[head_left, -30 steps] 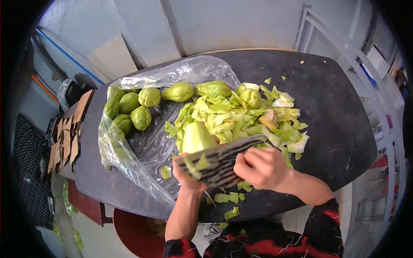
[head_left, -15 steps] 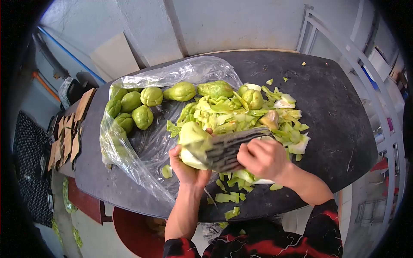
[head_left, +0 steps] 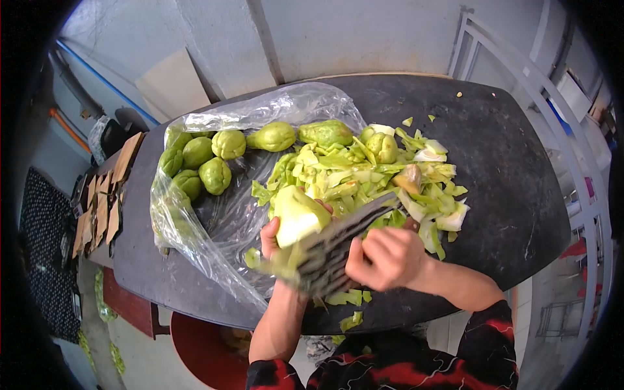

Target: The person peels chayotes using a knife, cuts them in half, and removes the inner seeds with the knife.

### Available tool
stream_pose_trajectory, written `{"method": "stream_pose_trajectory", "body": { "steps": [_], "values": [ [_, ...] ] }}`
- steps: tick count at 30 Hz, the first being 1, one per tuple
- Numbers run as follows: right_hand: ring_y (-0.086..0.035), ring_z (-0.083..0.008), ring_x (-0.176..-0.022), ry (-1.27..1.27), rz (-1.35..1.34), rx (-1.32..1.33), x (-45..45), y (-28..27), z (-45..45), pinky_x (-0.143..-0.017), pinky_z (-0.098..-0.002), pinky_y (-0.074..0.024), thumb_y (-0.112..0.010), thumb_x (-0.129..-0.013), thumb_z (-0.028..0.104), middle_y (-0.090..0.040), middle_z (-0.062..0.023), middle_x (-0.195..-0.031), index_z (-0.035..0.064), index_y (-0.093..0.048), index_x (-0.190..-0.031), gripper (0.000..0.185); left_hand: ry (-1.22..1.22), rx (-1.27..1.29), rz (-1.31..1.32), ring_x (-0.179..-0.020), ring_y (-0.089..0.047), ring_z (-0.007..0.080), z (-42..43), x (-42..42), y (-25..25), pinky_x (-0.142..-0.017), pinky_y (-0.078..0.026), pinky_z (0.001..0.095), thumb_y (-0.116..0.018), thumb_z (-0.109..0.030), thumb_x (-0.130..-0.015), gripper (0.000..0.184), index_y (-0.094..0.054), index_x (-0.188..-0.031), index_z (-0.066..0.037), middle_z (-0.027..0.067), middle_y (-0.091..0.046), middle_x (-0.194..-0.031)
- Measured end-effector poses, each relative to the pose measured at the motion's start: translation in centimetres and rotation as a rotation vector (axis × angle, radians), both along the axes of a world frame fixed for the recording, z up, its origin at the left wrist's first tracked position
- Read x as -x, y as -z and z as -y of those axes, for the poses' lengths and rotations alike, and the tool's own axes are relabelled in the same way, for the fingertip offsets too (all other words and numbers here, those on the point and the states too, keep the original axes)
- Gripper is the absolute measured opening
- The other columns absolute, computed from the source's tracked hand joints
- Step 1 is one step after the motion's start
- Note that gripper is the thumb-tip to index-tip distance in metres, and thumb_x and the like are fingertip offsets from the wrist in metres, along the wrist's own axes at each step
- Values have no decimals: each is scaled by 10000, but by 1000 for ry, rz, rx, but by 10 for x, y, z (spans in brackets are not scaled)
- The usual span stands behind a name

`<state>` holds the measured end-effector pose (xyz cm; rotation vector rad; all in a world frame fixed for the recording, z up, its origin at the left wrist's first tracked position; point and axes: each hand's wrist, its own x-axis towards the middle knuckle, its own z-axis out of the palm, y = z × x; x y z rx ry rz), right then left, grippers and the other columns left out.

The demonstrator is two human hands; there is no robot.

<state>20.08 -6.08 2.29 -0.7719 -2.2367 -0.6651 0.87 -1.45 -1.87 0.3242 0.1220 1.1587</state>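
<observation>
My left hand (head_left: 270, 238) is wrapped round a mostly peeled chayote (head_left: 298, 218), pale green and smooth. My right hand (head_left: 389, 260) grips a broad-bladed knife (head_left: 335, 250), its dark-streaked blade blurred by motion. The blade slants across the lower side of the chayote and hides part of my left palm; a strip of green peel seems to lie at its lower end. Behind the chayote spreads a heap of peelings (head_left: 338, 175) on the table. Several unpeeled chayotes (head_left: 214, 175) lie at the left in an opened clear plastic bag (head_left: 224, 260).
The dark table (head_left: 500, 195) has a curved edge and stands against a pale wall (head_left: 364, 39). Below its front edge is a red tub (head_left: 201, 351). Metal railings (head_left: 552, 91) rise at the right. Cardboard pieces (head_left: 104, 201) lie at the left.
The knife has swept down and toward me across the chayote, with my right hand lowered slightly. The chayote has tilted in my left hand, showing more of its pale peeled side.
</observation>
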Motion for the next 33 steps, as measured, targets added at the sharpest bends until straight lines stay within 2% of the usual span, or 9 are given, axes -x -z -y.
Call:
{"method": "stream_pose_trajectory", "body": {
  "steps": [4, 11, 15, 19, 24, 26, 29, 32, 33],
  "values": [
    [-561, -127, -525, 173, -12, 97, -19, 10, -21, -425, -251, -465, -611, -776, 96, -491, -16, -613, 46, -558, -792, 74, -211, 88, -66, -1211, -540, 347, 1, -5, -13, -1076, -419, 489, -537, -464, -873, 722, -419, -1444, -39, 231, -547, -1294],
    [-497, -108, -536, -28, -24, 31, -2, -5, 1, -433, -214, -411, -616, -677, 71, -424, 11, -614, 64, -566, -753, 92, -47, -22, -139, -1148, -591, 376, -1, 2, -6, -976, -524, 515, -627, -412, -819, 822, -324, -1485, -37, 251, -561, -1254],
    [-476, -109, -525, -29, -18, 7, 2, -8, 10, -422, -223, -400, -618, -687, 78, -410, 14, -606, 73, -561, -755, 88, -24, -35, -146, -1157, -587, 380, 5, -1, -15, -984, -523, 512, -630, -394, -820, 824, -311, -1492, -40, 251, -556, -1257],
    [-493, -114, -523, 1, -11, 10, -2, -4, 4, -425, -227, -410, -614, -723, 81, -412, 18, -603, 77, -559, -755, 64, -15, -55, -171, -1132, -590, 345, 6, -1, -17, -982, -497, 466, -583, -387, -817, 764, -356, -1478, -79, 202, -582, -1225],
    [-511, -113, -524, 87, -25, 15, -15, 9, -19, -419, -229, -419, -619, -721, 72, -453, 9, -611, 73, -562, -777, 80, -135, -72, -163, -1102, -608, 341, -4, 2, -5, -986, -493, 472, -464, -499, -865, 794, -366, -1474, 2, 245, -609, -1202],
    [-503, -111, -522, 47, -20, 9, -9, 2, -10, -419, -226, -414, -619, -719, 70, -445, 11, -609, 75, -561, -775, 81, -151, -71, -272, -1088, -611, 339, -5, 5, -2, -983, -496, 468, -479, -469, -867, 786, -346, -1484, -1, 257, -586, -1228],
    [-487, -103, -515, 6, -5, 33, -6, -6, 3, -418, -224, -404, -619, -729, 66, -430, 18, -601, 80, -553, -767, 78, 51, -138, -157, -1116, -594, 357, -6, 5, 7, -988, -499, 471, -589, -439, -800, 854, -323, -1485, -4, 254, -520, -1323],
    [-534, -104, -521, 72, -18, 71, -20, 2, -19, -410, -245, -435, -618, -754, 77, -463, 16, -601, 85, -549, -769, 71, -70, 10, -121, -1179, -560, 371, 7, -10, -13, -1000, -488, 488, -623, -436, -757, 889, -333, -1478, -4, 232, -513, -1342],
    [-568, -104, -528, 138, -41, 67, -22, 9, -32, -411, -253, -464, -615, -770, 90, -492, 11, -608, 87, -544, -767, 72, -97, -134, -343, -1248, -519, 373, 8, -10, -22, -1046, -450, 517, -620, -429, -750, 901, -325, -1484, 5, 205, -495, -1383]
  ]
}}
